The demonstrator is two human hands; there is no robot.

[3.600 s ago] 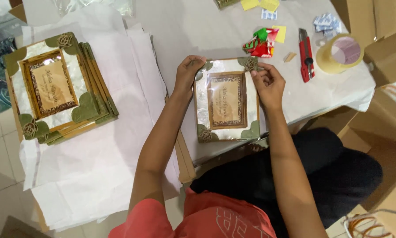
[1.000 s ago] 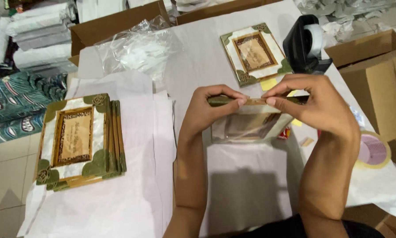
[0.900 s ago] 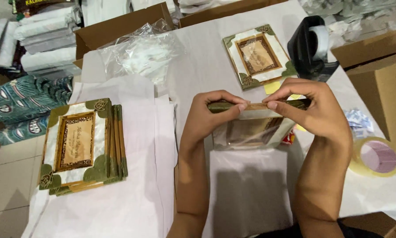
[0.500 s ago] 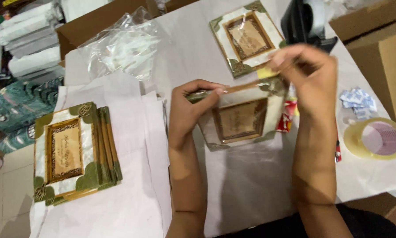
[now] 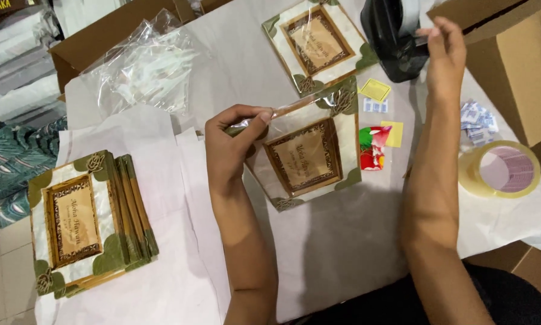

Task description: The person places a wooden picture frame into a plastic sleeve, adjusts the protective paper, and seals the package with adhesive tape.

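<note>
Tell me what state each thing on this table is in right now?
Left hand: pinching the clear sleeve's folded flap.
Framed card: sleeved, lying flat.
Right hand: at the tape dispenser, fingers pinched.
Second card: sleeved, flat.
Card stack: piled, fanned.
Tape roll: lying flat, untouched.

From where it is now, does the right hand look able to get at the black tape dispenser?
Probably yes: the right hand is already at the black tape dispenser, fingertips by its edge, nothing between them.
</note>
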